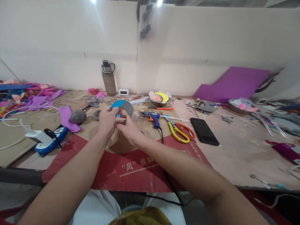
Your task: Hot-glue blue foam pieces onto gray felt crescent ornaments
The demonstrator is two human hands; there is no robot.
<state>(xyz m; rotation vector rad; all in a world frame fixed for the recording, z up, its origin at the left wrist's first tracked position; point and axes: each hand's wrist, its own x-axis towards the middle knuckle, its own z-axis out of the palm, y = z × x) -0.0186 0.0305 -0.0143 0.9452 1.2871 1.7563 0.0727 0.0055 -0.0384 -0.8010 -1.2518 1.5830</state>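
Observation:
My left hand [107, 119] pinches a round, flat blue and grey piece [127, 108], which looks like felt, by its left edge. It is held tilted above the cardboard. Close against its lower edge, my right hand [127, 127] has its fingers curled in and pressed together on the piece; its fingertips are partly hidden. Just to the right lies a blue glue gun [154, 118] with an orange trigger. Beyond it are scissors [180, 131] with yellow and red handles. Two balls of grey yarn [78, 117] rest left of my hands.
A black phone [204, 131] lies right of the scissors. Behind stand a bottle [109, 79], a small white clock [123, 92] and a metal bowl [161, 102] holding a yellow crescent. A blue power strip [56, 139] and felt scraps [42, 101] are at left. Red-printed cardboard [140, 175] covers the front edge.

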